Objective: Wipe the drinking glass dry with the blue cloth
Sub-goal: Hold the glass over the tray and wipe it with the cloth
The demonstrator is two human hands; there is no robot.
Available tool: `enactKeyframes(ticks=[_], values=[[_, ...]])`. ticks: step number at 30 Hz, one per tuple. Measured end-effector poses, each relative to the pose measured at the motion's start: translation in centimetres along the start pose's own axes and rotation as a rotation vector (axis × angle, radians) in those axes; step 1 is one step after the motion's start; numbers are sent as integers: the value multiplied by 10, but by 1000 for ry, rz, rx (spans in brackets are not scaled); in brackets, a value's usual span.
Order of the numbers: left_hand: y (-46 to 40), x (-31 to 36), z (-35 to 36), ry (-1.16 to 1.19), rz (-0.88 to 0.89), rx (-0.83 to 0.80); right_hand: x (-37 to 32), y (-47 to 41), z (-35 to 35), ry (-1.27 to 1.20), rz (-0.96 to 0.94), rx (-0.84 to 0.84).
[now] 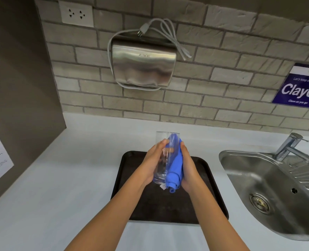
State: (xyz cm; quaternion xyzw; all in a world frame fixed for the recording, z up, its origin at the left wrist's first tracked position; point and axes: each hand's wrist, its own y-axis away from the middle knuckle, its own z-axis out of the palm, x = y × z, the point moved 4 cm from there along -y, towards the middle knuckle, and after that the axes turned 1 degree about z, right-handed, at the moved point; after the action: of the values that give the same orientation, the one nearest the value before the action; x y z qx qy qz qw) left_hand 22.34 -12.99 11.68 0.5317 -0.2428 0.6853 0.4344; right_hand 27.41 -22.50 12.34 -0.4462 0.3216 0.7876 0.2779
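Note:
A clear drinking glass (163, 156) is held above the tray, tilted with its open rim pointing away from me. My left hand (152, 163) wraps around its left side and base. A bunched blue cloth (175, 169) is pressed along the glass's right side, and its upper end shows through the glass wall near the rim. My right hand (188, 168) clasps the cloth against the glass. The cloth's lower end hangs rolled below the base of the glass.
A dark rectangular tray (210, 192) lies on the white counter (68, 178) under my hands. A steel sink (269, 189) with a tap (289, 147) is at the right. A metal hand dryer (142, 64) hangs on the brick wall; a dark panel stands at the left.

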Motion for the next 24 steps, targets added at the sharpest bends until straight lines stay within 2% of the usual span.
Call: enactKeyframes(ticks=[4,7,10,13,14,17,19,22,24], values=[[-3,-9,-2,70,-40,26,1,0,-2,16,-7,11],[-8,-16,-1,121,-65,97,3,-4,-2,151,-74,21],[-13,-22,-5,-53,41,274,8,-10,-4,340,-172,120],[-7,-25,-2,-349,199,338,15,-12,-6,499,-253,237],[-5,-28,0,-391,208,339,17,-12,-6,540,-272,261],[-4,-30,-3,-297,169,303,25,-5,-2,594,-349,273],[-8,-26,-11,-200,124,251,33,5,6,609,-432,239],[-8,-24,-16,-100,94,156,41,13,20,770,-567,170],[-6,-24,-16,-56,94,118,32,5,21,735,-577,155]])
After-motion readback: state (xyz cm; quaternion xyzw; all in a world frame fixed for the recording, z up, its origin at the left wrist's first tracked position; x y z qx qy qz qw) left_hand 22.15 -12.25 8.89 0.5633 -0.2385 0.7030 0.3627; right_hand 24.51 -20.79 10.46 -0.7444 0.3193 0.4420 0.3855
